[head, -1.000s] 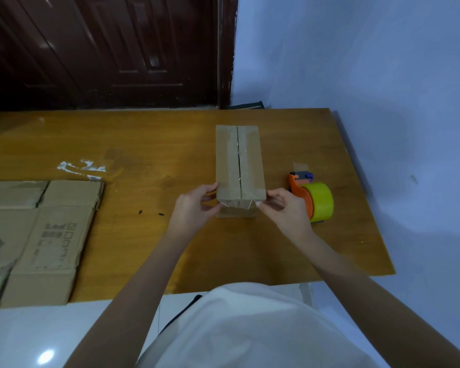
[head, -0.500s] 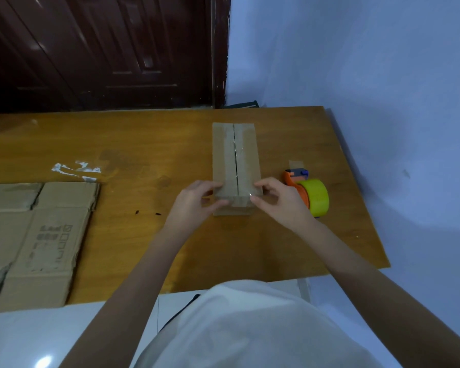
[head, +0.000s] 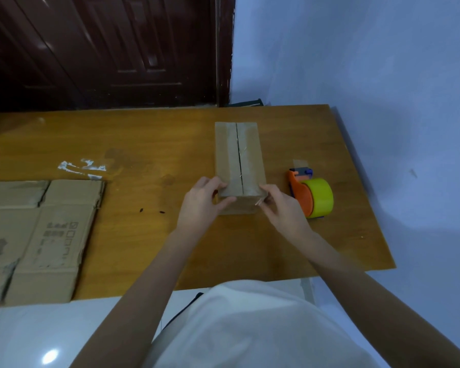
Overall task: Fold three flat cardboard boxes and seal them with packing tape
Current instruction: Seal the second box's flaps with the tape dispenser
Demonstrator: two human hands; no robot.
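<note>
box (head: 238, 158): light, stiff, taped seam; take it by the near corners
left hand (head: 202, 205): fingers curled on near-left corner
right hand (head: 282, 208): pinching near-right corner

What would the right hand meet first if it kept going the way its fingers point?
The right hand already pinches the folded brown cardboard box at its near right corner; pushing on up-left, it would press into that box.

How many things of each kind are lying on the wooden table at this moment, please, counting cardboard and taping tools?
Folded cardboard box, held at its near end by the left hand and right hand: 1
Stack of flat cardboard, number of sheets unclear: 1
Tape dispenser, orange with a yellow roll: 1
Total: 3
</note>
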